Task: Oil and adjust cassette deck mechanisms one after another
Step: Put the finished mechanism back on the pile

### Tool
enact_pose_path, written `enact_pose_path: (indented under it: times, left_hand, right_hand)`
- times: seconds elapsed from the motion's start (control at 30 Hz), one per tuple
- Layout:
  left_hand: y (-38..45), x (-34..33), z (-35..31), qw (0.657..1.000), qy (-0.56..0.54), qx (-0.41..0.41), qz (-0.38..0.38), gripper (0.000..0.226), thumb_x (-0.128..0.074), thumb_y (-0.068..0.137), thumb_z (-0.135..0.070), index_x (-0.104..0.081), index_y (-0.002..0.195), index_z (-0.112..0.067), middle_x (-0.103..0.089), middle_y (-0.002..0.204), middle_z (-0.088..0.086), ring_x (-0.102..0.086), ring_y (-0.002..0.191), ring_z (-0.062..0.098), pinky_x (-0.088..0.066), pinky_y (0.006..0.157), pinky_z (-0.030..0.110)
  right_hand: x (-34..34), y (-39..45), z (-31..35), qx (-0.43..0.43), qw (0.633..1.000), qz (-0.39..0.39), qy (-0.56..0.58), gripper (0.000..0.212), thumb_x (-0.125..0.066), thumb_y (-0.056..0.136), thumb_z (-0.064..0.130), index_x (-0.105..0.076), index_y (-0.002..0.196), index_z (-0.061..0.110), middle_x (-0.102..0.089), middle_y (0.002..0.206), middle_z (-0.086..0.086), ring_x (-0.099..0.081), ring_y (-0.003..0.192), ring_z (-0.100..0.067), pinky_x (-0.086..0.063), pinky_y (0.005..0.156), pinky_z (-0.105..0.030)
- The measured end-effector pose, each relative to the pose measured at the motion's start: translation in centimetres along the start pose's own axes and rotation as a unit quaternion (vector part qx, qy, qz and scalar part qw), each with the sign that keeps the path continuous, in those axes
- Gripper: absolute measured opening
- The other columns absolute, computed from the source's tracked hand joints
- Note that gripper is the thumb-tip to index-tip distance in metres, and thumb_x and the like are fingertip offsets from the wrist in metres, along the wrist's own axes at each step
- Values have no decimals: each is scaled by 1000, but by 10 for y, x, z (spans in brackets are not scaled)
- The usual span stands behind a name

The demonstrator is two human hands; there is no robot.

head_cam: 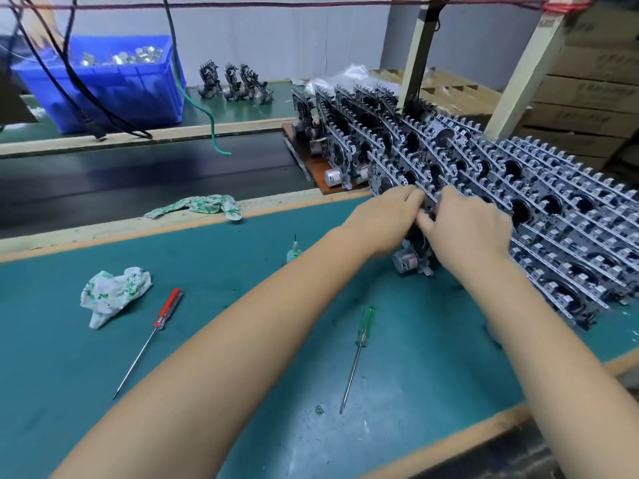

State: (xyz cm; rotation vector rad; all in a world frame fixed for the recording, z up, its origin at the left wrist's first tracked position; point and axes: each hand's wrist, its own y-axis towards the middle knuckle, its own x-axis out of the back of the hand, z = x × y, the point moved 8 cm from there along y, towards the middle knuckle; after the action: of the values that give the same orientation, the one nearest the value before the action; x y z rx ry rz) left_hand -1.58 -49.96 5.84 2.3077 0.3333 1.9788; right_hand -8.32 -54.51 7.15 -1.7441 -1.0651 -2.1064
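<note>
Both hands at one cassette mechanism [416,252] standing upright on the green bench mat [207,340], beside the stacked rows [518,188]: left hand [383,216] and right hand [463,226] pinching its top edge, likely steadying it for adjustment. Oil applicator [294,251] and two screwdrivers, red [162,318] and green [363,326], lying within easy reach.

No legible text anywhere. Cardboard boxes [587,98] at right carry dark printed marks, too blurred to read. The motor [332,177] label is also unreadable.
</note>
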Motion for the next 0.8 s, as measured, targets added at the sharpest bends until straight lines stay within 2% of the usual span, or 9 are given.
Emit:
enact_pose_path:
  times: [0.07, 0.13, 0.23, 0.37, 0.43, 0.53, 0.63, 0.73, 0.8]
  left_hand:
    - [-15, 28, -9, 999, -4, 1, -49, 41, -48, 86, 3, -42, 125, -7, -46, 127, 8, -43, 115, 23, -39, 86, 30]
    - [-46, 63, -16, 991, 8, 0, -135, 31, -48, 86, -1, -50, 116, -7, -51, 117, 8, -46, 107, 25, -39, 84, 34]
    - [-115, 101, -9, 973, 51, 27, -223, 17, -56, 83, -11, -57, 99, -9, -58, 98, 7, -51, 91, 28, -38, 73, 36]
    - [-212, 107, 36, 972, 52, 135, -184, 9, -62, 76, -11, -58, 83, -10, -60, 80, 6, -54, 75, 30, -30, 62, 31]
    - [-260, 101, 66, 961, 75, 222, -147, 6, -63, 81, -16, -58, 81, -11, -59, 77, 2, -56, 75, 28, -29, 59, 28]
    - [-328, 94, 112, 924, 112, 356, -80, 13, -53, 91, -30, -59, 97, -19, -59, 91, -6, -54, 93, 19, -28, 62, 27]
    - [-392, 107, 156, 879, 144, 450, -55, 19, -51, 93, -37, -61, 103, -25, -59, 100, -6, -53, 102, 19, -38, 67, 31]
    - [-459, 132, 190, 821, 204, 527, -83, 26, -65, 86, -32, -65, 106, -16, -62, 103, 11, -56, 100, 34, -47, 75, 43]
    - [-511, 143, 212, 763, 251, 589, -92, 49, -79, 73, -30, -62, 109, -2, -58, 104, 26, -53, 97, 45, -46, 76, 53]
  right_hand:
    - [31, -12, 10, 23, 998, -56, 29, 31, -42, 93, 40, -50, 92, 11, -65, 85, -17, -47, 66, -31, -24, 56, -32]
    - [64, -30, 32, 75, 987, -105, 92, 22, -39, 87, 36, -44, 80, 16, -62, 72, -17, -36, 58, -27, -20, 53, -32]
    - [94, -60, 82, 161, 967, -87, 179, 20, -50, 86, 33, -41, 71, 22, -60, 59, -13, -45, 52, -33, -26, 51, -31]
    - [92, -102, 173, 292, 933, -39, 209, 25, -54, 87, 38, -42, 69, 25, -61, 59, -5, -57, 55, -35, -21, 49, -29]
    - [78, -125, 226, 377, 908, -13, 184, 22, -48, 93, 38, -47, 77, 23, -66, 74, -3, -61, 66, -32, -18, 49, -31]
    - [51, -153, 301, 468, 865, 47, 175, 28, -30, 101, 38, -54, 103, 24, -62, 98, 3, -61, 88, -26, -20, 52, -32]
    - [46, -178, 371, 530, 827, 45, 179, 28, -31, 103, 35, -54, 113, 22, -59, 106, 2, -58, 98, -23, -20, 48, -29]
    - [49, -208, 436, 600, 776, 62, 187, 29, -42, 99, 35, -49, 123, 20, -53, 118, 2, -50, 112, -19, -36, 63, -31]
    - [63, -235, 475, 663, 725, 5, 185, 32, -45, 97, 32, -44, 128, 22, -48, 124, 5, -46, 117, -14, -43, 73, -27]
